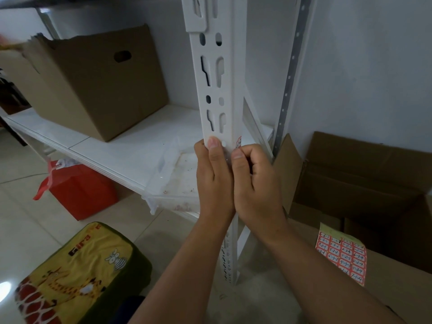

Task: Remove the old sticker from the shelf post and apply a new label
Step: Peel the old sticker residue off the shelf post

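A white slotted shelf post (pixel 214 90) rises through the middle of the view. A small red-and-white sticker (pixel 238 141) sits on the post's right edge, partly hidden by my fingers. My left hand (pixel 214 178) grips the post from the left, thumb pressed on its front face. My right hand (pixel 254 181) is curled against the post just below the sticker, its thumb and fingertips at the sticker's lower edge. A sheet of red-bordered handwritten labels (pixel 342 253) lies on a cardboard box at the lower right.
A brown cardboard box (pixel 98 85) stands on the white shelf (pixel 131 146). A clear plastic tray (pixel 177 174) sits at the shelf's front. A red bag (pixel 79 190) is under the shelf. A yellow giraffe cushion (pixel 79 272) lies on the floor. Open cardboard boxes (pixel 364 178) stand at the right.
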Demonstrator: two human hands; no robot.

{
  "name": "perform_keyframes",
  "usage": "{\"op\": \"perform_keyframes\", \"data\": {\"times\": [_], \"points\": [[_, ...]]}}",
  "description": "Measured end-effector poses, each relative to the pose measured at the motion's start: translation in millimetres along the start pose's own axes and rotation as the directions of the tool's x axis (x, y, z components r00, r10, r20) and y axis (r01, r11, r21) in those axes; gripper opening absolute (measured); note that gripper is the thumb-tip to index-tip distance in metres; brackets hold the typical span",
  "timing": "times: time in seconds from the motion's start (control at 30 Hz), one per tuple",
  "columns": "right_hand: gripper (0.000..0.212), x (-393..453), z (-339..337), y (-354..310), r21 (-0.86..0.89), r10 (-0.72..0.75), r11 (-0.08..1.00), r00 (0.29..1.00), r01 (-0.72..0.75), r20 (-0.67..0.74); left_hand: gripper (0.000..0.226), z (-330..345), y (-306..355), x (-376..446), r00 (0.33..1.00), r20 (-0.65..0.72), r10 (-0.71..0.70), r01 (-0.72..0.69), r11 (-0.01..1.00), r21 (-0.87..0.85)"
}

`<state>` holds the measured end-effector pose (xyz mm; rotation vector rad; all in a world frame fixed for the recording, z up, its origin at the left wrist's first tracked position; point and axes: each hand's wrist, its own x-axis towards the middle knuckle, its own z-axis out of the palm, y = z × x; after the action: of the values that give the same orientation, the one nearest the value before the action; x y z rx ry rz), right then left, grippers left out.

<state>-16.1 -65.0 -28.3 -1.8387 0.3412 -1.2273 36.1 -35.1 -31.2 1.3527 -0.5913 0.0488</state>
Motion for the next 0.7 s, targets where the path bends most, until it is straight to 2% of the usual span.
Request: {"op": "perform_keyframes", "data": {"times": [0.43, 0.7], "points": [[0.023, 3.0, 1.4, -6.2, 0.091, 0.125, 0.988, 0.992, -0.121, -0.036, 0.025, 1.8, 1.8, -0.4, 0.999, -0.034, -0.035, 0.036, 0.999, 0.022], [0.022, 2.1, -0.5, -4.7, 0.15, 0.166, 0.975, 0.986, -0.166, 0.014, 0.033, 2.9, 3.1, -1.9, 0.999, -0.029, -0.029, 0.03, 0.999, 0.024]]}}
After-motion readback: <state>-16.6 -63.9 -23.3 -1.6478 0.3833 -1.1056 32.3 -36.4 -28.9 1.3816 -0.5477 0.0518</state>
